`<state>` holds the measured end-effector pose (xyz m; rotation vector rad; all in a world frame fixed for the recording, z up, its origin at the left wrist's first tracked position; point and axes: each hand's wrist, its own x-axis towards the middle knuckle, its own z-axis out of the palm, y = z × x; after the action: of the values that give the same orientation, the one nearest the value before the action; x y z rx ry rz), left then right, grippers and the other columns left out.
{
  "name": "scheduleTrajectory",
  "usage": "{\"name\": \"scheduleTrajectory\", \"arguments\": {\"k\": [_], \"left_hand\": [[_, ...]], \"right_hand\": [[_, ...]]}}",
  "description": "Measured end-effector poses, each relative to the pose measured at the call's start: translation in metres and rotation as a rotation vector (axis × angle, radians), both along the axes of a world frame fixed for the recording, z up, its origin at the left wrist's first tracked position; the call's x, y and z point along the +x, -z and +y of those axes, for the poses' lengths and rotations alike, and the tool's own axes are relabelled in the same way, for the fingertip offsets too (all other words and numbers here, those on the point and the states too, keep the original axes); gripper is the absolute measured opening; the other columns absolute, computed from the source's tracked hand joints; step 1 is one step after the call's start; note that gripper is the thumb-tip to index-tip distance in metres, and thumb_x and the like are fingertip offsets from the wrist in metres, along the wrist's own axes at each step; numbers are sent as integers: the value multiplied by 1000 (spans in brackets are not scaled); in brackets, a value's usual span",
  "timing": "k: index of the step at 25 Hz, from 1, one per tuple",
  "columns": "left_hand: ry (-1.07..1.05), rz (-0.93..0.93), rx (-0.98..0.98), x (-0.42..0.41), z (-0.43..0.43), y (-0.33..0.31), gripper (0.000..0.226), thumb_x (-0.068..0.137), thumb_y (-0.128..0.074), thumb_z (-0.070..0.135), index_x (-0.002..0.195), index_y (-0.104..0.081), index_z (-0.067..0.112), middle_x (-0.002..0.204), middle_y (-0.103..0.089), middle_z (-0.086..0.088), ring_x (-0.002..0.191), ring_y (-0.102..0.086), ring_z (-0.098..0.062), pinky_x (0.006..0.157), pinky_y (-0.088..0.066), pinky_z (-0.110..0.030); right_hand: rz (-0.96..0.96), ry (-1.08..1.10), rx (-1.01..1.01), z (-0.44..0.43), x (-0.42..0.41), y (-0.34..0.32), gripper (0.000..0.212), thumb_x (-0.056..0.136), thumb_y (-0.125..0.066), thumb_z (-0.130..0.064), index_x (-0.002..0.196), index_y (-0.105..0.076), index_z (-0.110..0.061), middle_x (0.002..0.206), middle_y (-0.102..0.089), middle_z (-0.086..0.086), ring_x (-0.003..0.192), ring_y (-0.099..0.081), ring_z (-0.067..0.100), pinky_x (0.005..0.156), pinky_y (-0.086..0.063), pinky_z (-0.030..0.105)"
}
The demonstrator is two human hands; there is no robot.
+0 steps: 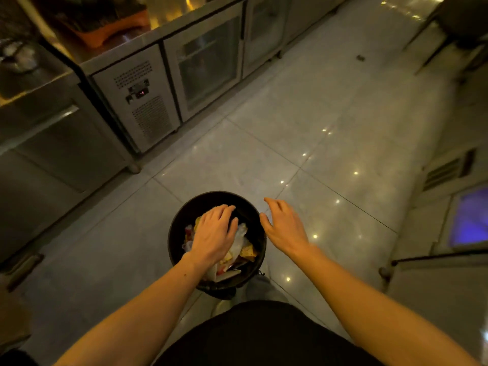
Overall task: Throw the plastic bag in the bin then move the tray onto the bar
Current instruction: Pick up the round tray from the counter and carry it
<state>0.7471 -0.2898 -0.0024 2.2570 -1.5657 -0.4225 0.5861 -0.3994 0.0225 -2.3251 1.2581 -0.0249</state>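
The left hand lies palm-down over the black bin on the tiled floor, and whether its fingers grip the clear plastic bag lying atop the rubbish beneath it I cannot tell. The right hand hovers spread and empty just past the bin's right rim. The heap looks high, so the light bag may spring back and spill over the rim; no tray is in view.

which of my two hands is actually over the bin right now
Your left hand: it is spread palm-down above the rubbish inside the black bin. Your right hand hangs open beside the bin's rim, over the floor tiles.
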Motion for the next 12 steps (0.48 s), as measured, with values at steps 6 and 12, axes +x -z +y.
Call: {"name": "scheduleTrajectory", "arguments": {"k": [6, 12], "left_hand": [[297, -190, 17, -19, -1, -29, 62, 96, -22, 52, 148, -34, 21, 155, -36, -13, 144, -30, -33, 116, -21, -53], [619, -229, 5, -99, -31, -58, 68, 93, -17, 64, 154, -5, 36, 164, -3, -12, 151, -1, -35, 117, 1, -57]], "right_hand": [[244, 143, -216, 40, -63, -30, 62, 94, -34, -54, 150, -28, -28, 154, -31, 15, 140, -29, 35, 115, -23, 48], [322, 386, -313, 69, -160, -59, 71, 88, -27, -68, 151, -3, -46, 163, -4, 12, 149, -1, 36, 118, -1, 57]]}}
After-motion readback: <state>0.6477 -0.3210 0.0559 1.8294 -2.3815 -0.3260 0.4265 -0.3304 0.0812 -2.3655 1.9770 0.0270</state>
